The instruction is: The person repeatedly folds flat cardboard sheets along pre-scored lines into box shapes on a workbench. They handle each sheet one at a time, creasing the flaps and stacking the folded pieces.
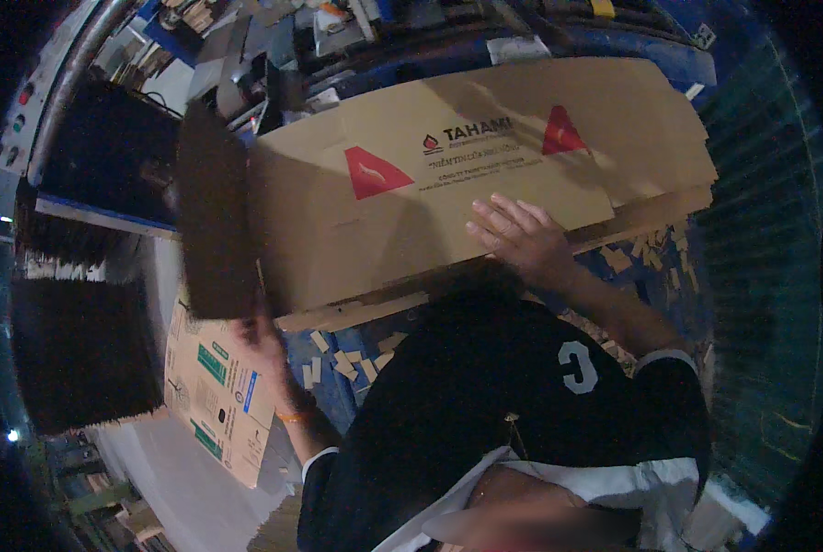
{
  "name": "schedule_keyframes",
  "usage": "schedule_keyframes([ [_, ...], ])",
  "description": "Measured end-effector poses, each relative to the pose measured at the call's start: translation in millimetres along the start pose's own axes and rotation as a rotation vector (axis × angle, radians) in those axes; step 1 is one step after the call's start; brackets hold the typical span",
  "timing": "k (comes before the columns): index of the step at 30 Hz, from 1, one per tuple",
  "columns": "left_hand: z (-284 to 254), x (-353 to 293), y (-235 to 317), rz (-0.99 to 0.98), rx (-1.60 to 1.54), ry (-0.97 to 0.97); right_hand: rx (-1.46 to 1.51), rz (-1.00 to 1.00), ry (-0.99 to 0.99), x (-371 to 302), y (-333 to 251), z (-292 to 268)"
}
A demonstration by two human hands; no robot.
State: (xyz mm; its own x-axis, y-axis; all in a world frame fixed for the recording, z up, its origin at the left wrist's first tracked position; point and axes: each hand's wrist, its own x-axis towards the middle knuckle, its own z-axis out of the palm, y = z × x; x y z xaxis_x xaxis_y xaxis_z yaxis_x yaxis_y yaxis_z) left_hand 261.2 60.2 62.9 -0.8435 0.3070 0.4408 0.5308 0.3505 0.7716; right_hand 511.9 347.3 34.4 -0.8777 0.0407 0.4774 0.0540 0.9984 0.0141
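Note:
A large flat brown cardboard box blank (467,184) with red printed shapes and dark print lies in front of me, with more cardboard layers under its near edge. My right hand (522,235) rests flat on its near edge, fingers stretched out. At the left end stands a darker, shaded cardboard panel (214,212), bent up and slightly blurred. My left hand (262,342) grips the lower corner of this panel; its fingertips are partly hidden and dim. Whether the panel belongs to the same blank I cannot tell.
Printed cardboard (218,396) with green and blue marks lies at the left on a pale surface. Small cardboard scraps (347,363) are scattered on blue metal below the blank. Machine parts (338,41) run along the far side; a control panel with buttons (25,106) stands far left.

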Motion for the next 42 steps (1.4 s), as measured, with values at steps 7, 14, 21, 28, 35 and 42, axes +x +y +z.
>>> schedule_keyframes([
  [7,29,-2,-4,0.551,0.67,-0.589,-0.042,0.13,-0.15,7,-9,9],
  [14,23,12,-8,0.595,0.54,-0.661,-0.058,0.107,-0.164,12,-7,13],
  [21,5,45,-10,0.326,0.068,-0.87,0.041,0.549,0.229,-17,86,2],
  [28,63,112,-18,0.324,0.509,-0.36,0.454,1.032,0.218,-34,179,21],
  [35,113,126,-43,-0.088,0.195,-0.328,0.537,1.108,0.219,-28,194,14],
  [42,132,119,-36,0.005,0.578,-0.26,0.291,0.995,0.085,-31,212,33],
])
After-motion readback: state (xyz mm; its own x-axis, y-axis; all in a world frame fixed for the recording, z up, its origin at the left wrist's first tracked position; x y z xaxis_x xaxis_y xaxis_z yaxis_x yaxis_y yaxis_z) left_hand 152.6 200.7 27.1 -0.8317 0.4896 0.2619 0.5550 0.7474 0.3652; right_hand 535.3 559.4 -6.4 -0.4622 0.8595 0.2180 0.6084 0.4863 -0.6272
